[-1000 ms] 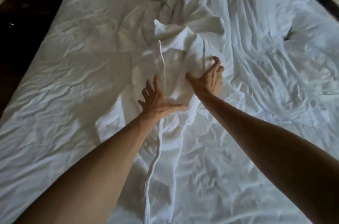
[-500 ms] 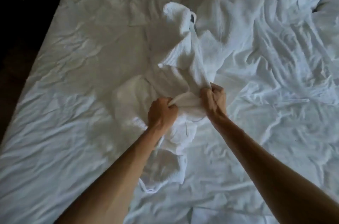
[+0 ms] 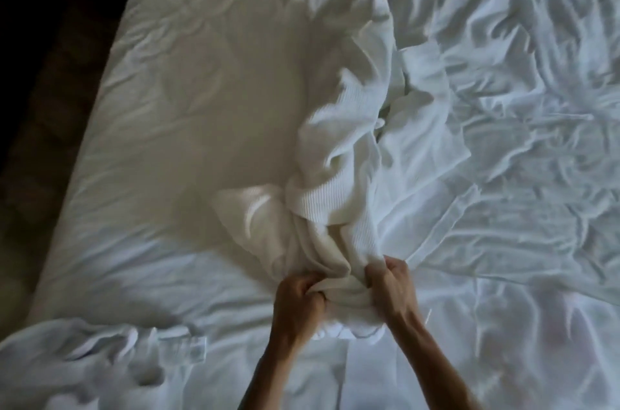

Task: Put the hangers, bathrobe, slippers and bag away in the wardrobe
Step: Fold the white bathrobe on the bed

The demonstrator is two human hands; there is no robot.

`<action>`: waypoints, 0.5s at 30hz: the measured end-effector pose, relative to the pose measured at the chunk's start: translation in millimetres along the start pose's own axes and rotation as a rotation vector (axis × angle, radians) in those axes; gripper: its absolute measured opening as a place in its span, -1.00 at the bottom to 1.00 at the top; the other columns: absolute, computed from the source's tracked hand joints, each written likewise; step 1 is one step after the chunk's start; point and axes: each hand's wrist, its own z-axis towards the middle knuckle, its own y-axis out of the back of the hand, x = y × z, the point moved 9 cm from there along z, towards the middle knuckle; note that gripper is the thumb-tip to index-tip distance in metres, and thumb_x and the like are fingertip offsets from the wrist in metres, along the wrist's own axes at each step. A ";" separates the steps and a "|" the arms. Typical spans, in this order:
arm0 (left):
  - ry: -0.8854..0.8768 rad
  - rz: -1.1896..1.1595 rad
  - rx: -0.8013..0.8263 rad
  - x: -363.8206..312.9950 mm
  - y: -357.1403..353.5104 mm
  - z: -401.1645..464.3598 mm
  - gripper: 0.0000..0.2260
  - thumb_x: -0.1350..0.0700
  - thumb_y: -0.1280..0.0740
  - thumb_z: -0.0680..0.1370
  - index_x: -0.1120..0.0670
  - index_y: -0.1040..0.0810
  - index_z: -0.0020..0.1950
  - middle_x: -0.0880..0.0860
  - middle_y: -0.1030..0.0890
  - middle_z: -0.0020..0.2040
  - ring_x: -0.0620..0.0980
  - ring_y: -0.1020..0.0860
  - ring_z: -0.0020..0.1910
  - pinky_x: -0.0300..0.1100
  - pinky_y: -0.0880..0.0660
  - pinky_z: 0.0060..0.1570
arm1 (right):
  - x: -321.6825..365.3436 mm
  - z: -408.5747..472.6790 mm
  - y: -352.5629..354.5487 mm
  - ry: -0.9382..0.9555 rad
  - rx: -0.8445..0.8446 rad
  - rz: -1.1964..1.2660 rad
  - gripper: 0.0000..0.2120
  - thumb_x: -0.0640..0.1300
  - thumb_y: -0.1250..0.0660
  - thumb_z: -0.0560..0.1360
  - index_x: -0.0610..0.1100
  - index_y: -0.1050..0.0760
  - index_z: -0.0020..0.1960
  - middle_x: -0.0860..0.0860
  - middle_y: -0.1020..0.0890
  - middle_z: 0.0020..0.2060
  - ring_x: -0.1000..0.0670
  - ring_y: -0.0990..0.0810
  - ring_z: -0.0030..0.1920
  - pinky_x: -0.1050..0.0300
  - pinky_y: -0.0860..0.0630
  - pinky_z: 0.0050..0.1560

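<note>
Both hands, left (image 3: 297, 300) and right (image 3: 391, 287), clenched on the robe (image 3: 339, 174) bunched between them, so I can lift it off the bed (image 3: 201, 107).

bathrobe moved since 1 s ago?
Yes. The bathrobe, gripped by both the left hand and right hand, has been dragged along the bed sheet toward the person, bunching up.

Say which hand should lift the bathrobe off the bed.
Likely both, led by the right hand: it clutches the ribbed fabric running up into the bathrobe. The left hand grips the same bunch lower down, beside it. Most of the robe lies on the bed.
</note>
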 end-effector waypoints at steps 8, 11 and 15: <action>-0.313 -0.096 -0.436 -77.1 64.4 -46.1 -0.53 -0.07 -0.33 0.37 0.03 -0.50 0.24 -0.07 -0.52 0.15 -0.09 -0.51 0.14 -0.30 -0.42 0.14 | 54.8 -17.4 72.9 0.251 -0.264 0.004 -0.63 0.32 -0.25 0.35 0.07 -0.58 -0.10 0.18 -0.64 -0.17 0.10 -0.58 -0.16 0.14 -0.52 -0.13; -0.346 0.060 -0.655 -138.9 82.2 -9.9 -0.28 -0.21 -0.45 0.39 0.11 -0.34 0.42 -0.01 -0.41 0.28 0.01 -0.42 0.25 -0.12 -0.37 0.27 | 84.0 32.0 103.8 0.137 -0.559 0.036 -0.22 0.44 -0.29 0.31 -0.07 -0.40 0.33 -0.01 -0.51 0.21 -0.09 -0.47 0.23 -0.09 -0.43 0.26; -0.046 0.240 -0.504 -155.8 66.8 76.4 -0.02 -0.23 -0.55 0.34 0.15 -0.12 0.54 0.21 -0.34 0.43 0.24 -0.38 0.36 0.09 -0.39 0.31 | 84.1 113.4 52.0 -0.220 -0.221 0.035 0.05 0.52 -0.41 0.19 -0.17 -0.35 0.42 -0.10 -0.50 0.32 -0.14 -0.52 0.27 -0.08 -0.48 0.30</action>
